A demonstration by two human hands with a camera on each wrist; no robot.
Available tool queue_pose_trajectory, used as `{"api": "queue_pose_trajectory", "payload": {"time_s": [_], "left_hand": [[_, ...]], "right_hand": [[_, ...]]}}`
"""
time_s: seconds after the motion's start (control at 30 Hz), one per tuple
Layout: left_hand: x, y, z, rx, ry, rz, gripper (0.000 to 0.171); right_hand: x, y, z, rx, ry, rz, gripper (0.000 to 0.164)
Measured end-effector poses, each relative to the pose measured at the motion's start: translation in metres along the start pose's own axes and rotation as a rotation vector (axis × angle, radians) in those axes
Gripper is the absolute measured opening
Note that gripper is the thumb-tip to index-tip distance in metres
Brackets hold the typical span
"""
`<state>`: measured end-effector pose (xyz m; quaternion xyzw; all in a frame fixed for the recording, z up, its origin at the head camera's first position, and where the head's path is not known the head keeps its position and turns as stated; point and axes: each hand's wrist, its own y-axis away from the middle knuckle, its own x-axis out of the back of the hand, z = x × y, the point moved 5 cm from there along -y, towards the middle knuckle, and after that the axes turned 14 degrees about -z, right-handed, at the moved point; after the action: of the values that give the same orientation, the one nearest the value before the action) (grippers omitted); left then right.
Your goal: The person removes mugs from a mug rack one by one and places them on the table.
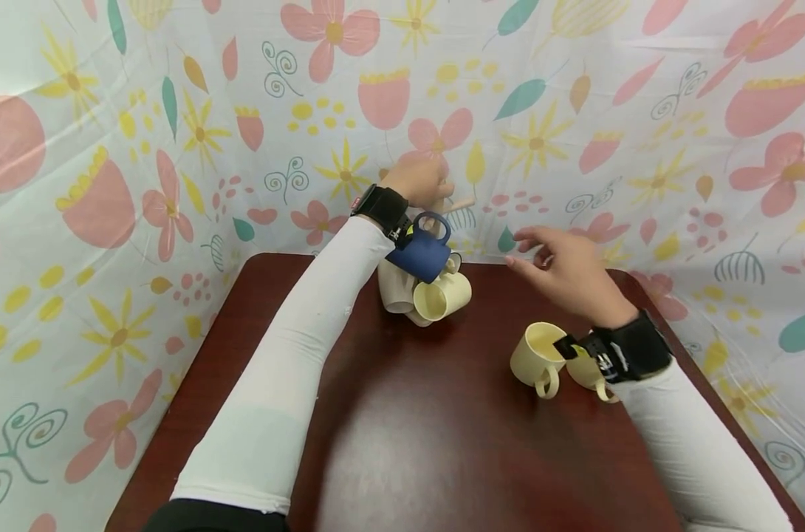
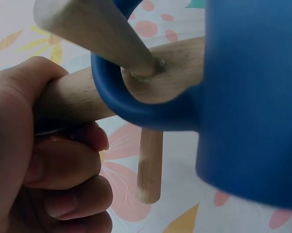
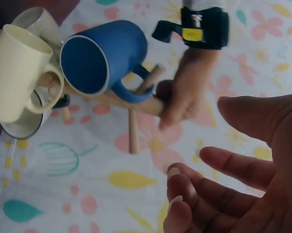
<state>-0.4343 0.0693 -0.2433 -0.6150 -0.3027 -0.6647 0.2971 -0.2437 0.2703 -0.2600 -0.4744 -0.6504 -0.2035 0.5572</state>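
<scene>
My left hand (image 1: 416,181) grips the top of the wooden post (image 2: 70,97) of a mug tree, fingers curled round it in the left wrist view. A blue mug (image 1: 419,256) hangs by its handle on a peg (image 2: 107,36) just below that hand. Another peg (image 2: 150,174) sticks out bare. Lower on the tree hang a pale yellow mug (image 1: 457,295), a greyish-white mug (image 1: 396,288) and a white mug with a dark rim (image 3: 23,121). To the right of the tree, my right hand (image 1: 571,273) is in the air, fingers loosely bent, holding nothing.
Two pale yellow mugs stand on the dark red-brown table (image 1: 409,451) at the right: one nearer mug (image 1: 529,362) and a second mug (image 1: 580,371) partly hidden by the right wrist strap. A flower-patterned cloth (image 1: 542,44) hangs behind the table and along its sides.
</scene>
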Motion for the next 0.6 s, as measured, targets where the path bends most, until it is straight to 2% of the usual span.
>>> {"api": "queue_pose_trajectory", "payload": {"time_s": [0.2,0.23,0.33,0.43,0.6], "left_hand": [[0.0,0.001,-0.004,-0.005,0.05,-0.069,0.04],[0.002,0.006,-0.002,0.0,0.069,-0.084,0.041],[0.002,0.009,-0.004,0.0,0.122,-0.112,0.047],[0.001,0.014,-0.005,0.0,0.17,-0.119,0.048],[-0.001,0.018,-0.006,-0.008,0.198,-0.133,0.046]], "right_hand": [[-0.019,-0.04,-0.005,0.037,-0.043,-0.083,0.043],[-0.021,-0.046,-0.006,0.044,-0.044,-0.097,0.046],[-0.029,-0.063,-0.01,0.061,-0.053,-0.142,0.052],[-0.036,-0.076,-0.014,0.093,-0.078,-0.177,0.057],[-0.047,-0.091,-0.02,0.145,-0.093,-0.207,0.064]]}}
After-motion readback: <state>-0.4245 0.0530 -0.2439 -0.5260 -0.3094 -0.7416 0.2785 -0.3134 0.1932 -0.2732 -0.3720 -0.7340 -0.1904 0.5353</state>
